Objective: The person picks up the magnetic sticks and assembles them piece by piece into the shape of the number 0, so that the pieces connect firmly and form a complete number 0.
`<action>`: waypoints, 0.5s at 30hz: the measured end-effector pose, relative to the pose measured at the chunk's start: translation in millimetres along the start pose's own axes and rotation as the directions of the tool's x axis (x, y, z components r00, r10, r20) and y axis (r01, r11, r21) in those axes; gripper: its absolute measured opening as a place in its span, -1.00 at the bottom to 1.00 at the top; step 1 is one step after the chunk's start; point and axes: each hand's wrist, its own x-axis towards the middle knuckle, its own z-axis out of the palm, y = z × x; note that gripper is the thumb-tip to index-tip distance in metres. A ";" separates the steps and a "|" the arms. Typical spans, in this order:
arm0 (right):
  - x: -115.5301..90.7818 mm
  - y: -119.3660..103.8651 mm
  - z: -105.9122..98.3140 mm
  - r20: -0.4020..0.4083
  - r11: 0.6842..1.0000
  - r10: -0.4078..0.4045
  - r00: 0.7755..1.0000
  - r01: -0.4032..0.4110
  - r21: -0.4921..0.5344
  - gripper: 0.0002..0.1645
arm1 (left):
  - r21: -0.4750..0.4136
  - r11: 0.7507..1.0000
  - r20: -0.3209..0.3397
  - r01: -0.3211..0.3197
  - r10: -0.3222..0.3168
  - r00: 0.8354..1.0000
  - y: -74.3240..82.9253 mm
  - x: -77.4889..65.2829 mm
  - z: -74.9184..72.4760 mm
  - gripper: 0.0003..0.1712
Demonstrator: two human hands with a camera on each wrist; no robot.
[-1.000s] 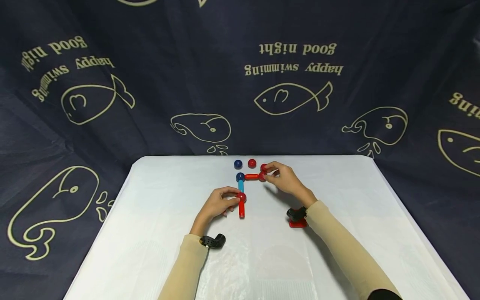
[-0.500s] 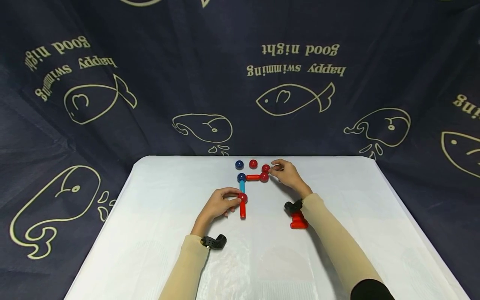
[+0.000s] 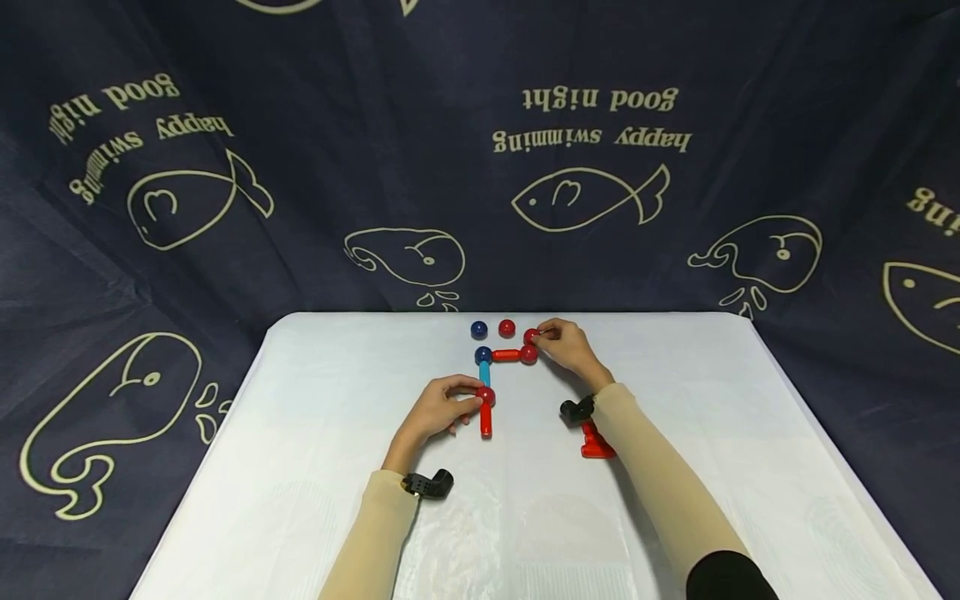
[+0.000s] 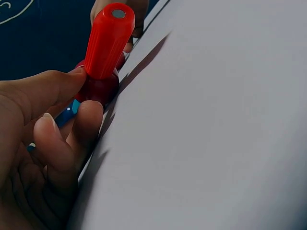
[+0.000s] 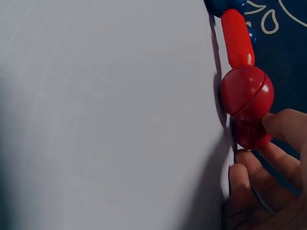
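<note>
My left hand (image 3: 438, 408) pinches a red ball (image 3: 486, 396) between thumb and fingers. A red magnetic rod (image 4: 109, 43) extends from that ball toward me, its metal end showing in the left wrist view. On the far side a light-blue rod (image 3: 484, 374) links it to a dark blue ball (image 3: 483, 356). From there another red rod (image 3: 506, 355) runs right to a second red ball (image 5: 247, 92). My right hand (image 3: 567, 346) grips a further red ball (image 5: 251, 134), just behind that one; the two overlap in the right wrist view.
A loose dark blue ball (image 3: 478, 330) and a loose red ball (image 3: 507, 328) lie near the far edge of the white table (image 3: 337, 367). Several red pieces (image 3: 596, 446) lie beside my right forearm, partly hidden by it. A dark fish-print cloth (image 3: 480, 183) hangs behind.
My right fingers have drawn back from the two red balls on the right, then come left again onto the rear one. My left hand keeps its hold and place.
</note>
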 end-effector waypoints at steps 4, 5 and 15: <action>-0.4 -0.3 0.4 -0.024 1.000 0.003 1.000 -0.003 0.000 -0.64 | -0.010 1.000 -0.001 0.007 -0.007 1.000 -0.2 0.2 0.8 -0.66; -0.7 -0.3 0.2 -0.030 1.000 0.003 1.000 -0.003 0.000 -0.64 | -0.010 1.000 -0.002 0.011 -0.011 1.000 -0.3 0.3 1.0 -0.67; -6.8 2.0 -8.3 -0.074 0.998 0.059 0.995 -0.061 -0.022 -0.60 | -0.001 1.000 -0.005 0.014 -0.014 1.000 1.6 -0.7 2.3 -0.67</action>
